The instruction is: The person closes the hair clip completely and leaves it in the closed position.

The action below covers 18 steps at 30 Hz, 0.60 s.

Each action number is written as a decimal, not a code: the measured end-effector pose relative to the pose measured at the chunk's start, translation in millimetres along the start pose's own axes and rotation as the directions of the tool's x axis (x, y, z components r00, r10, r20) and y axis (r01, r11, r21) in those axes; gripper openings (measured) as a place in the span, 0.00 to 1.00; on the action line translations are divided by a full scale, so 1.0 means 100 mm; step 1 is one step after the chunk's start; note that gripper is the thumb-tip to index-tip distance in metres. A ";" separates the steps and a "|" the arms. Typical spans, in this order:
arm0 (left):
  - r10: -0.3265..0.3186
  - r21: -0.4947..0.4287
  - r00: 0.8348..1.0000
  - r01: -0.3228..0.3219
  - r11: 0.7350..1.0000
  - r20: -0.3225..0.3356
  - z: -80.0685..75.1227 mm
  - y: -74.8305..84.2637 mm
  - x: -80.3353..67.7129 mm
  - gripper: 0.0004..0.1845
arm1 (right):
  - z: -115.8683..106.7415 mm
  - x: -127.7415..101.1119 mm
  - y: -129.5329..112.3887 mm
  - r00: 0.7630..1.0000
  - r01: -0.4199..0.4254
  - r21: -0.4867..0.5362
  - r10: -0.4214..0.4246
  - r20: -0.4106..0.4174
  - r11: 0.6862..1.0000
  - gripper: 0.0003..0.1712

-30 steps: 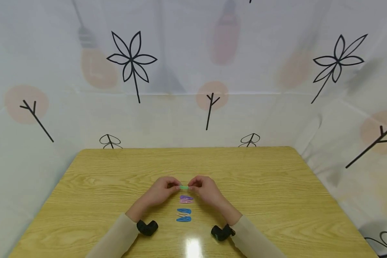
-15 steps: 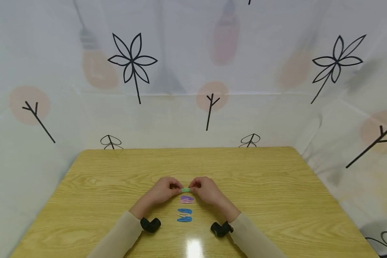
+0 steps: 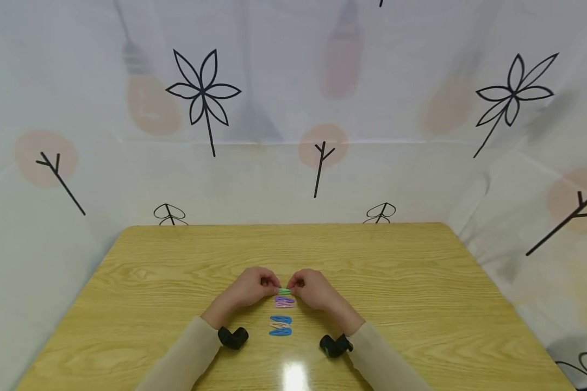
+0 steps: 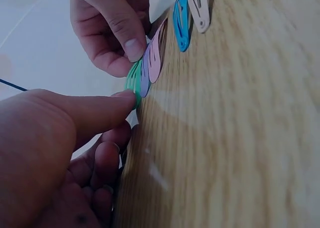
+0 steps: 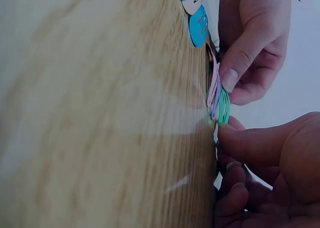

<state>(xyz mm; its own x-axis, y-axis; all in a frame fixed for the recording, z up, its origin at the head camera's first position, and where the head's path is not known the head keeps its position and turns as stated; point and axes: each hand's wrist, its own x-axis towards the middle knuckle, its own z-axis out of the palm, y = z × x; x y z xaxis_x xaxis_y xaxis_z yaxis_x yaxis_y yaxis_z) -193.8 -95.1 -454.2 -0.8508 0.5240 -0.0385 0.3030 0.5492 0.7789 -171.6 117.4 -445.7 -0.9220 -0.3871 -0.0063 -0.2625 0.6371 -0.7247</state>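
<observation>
Two hands meet at mid-table over a small green snap hair clip (image 3: 284, 291). Left hand (image 3: 251, 288) pinches its left end between thumb and forefinger; right hand (image 3: 311, 288) pinches the right end likewise. Clip sits low on the light wood-grain table (image 3: 420, 282), just beside a purple snap clip (image 3: 284, 298) and a pink one (image 3: 284, 304). Nearer the person lie a blue clip (image 3: 280, 319), a cream clip (image 3: 280, 325) and a second blue clip (image 3: 279, 332), set in a column.
</observation>
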 end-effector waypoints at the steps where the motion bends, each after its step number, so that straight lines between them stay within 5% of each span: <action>1: -0.001 0.000 1.000 0.001 1.000 0.003 0.00 0.01 0.00 0.02 | 0.00 0.00 0.00 1.000 -0.002 -0.001 0.002 0.001 1.000 0.05; 18: -0.027 -0.048 0.999 0.028 0.998 0.036 -0.03 0.01 -0.02 0.02 | -0.06 0.00 0.02 0.998 -0.048 0.062 0.045 0.044 0.997 0.09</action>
<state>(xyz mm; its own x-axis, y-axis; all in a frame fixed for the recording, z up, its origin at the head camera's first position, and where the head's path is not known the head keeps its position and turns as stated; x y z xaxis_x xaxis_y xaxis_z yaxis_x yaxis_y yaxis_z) -193.2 -97.4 -451.0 -0.8426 0.5323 -0.0817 0.2576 0.5317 0.8068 -173.6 123.3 -443.2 -0.9196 -0.3866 -0.0694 -0.1995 0.6122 -0.7651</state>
